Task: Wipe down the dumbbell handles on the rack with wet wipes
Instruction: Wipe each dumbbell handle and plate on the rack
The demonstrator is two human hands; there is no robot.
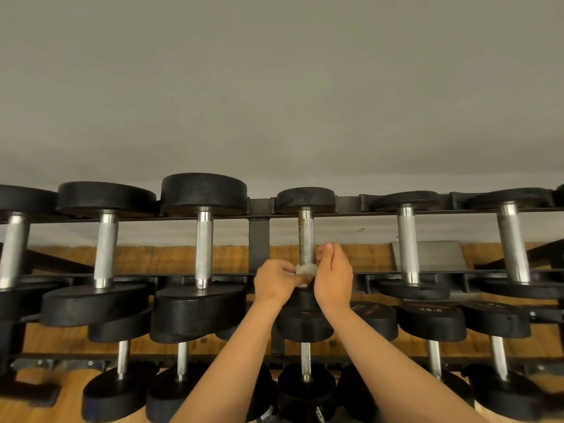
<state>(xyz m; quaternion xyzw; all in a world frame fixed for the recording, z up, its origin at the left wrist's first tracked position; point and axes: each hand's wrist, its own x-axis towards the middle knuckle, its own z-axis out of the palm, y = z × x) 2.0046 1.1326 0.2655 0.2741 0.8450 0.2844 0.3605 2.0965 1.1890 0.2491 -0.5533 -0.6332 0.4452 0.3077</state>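
A black dumbbell rack [259, 230] holds rows of black dumbbells with knurled metal handles. On the top row, the middle dumbbell has a dull, rust-speckled handle [306, 236]. A small white wet wipe [306, 269] is wrapped round the near end of that handle. My left hand [276, 282] pinches the wipe from the left. From the right, my right hand [332, 274] holds the wipe, its fingers curled up beside the handle. The near head of this dumbbell is mostly hidden behind my hands.
Shinier handles flank it: one to the left [204, 245] and one to the right [408, 242]. Lower rows of dumbbells [432, 322] sit beneath my forearms. A grey wall rises behind the rack, and wooden flooring [171, 259] shows below.
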